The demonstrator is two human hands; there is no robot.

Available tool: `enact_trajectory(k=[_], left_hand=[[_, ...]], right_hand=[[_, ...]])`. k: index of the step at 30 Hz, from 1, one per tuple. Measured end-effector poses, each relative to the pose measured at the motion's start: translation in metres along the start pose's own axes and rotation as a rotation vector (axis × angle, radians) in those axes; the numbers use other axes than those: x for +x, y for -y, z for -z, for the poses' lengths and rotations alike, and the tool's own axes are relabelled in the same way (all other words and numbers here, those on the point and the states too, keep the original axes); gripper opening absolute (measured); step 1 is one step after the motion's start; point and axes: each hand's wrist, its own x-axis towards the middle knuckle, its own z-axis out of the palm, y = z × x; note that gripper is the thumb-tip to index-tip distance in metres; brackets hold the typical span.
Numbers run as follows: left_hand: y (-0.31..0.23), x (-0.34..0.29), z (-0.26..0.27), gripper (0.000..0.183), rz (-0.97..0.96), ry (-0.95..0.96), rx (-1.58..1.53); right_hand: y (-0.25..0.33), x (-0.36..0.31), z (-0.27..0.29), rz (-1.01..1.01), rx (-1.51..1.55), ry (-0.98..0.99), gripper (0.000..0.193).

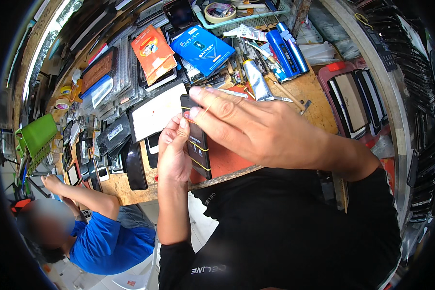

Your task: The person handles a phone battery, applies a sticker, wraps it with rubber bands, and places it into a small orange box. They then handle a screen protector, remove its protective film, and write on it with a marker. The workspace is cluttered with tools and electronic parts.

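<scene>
My left hand (174, 152) grips a dark phone (197, 145) upright by its left edge, above the near edge of the wooden bench. Yellow rubber bands cross the phone in several places. My right hand (256, 125) lies over the phone's top right, with index and middle fingers on its upper end and a thin yellow band stretched across those fingers. Most of the phone's right side is hidden behind my right hand.
A cluttered wooden workbench (319, 106) holds a white-screened tablet (158, 116), a blue box (202, 48), an orange packet (152, 50), a glue tube (256, 79), blue cans (287, 48) and many phones. A person in a blue shirt (106, 241) sits at lower left.
</scene>
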Motion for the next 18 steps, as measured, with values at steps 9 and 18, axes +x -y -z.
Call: enact_trajectory(k=[9,18], left_hand=[[-0.002,-0.010,0.007,0.027,0.055,0.439,0.164],[0.046,0.019,-0.001,0.030,-0.450,-0.120,0.209]], right_hand=[[-0.063,-0.001,-0.033,-0.709,1.395,0.587,0.016],[-0.030,-0.025,-0.072,-0.643,0.992,-0.085,0.035]])
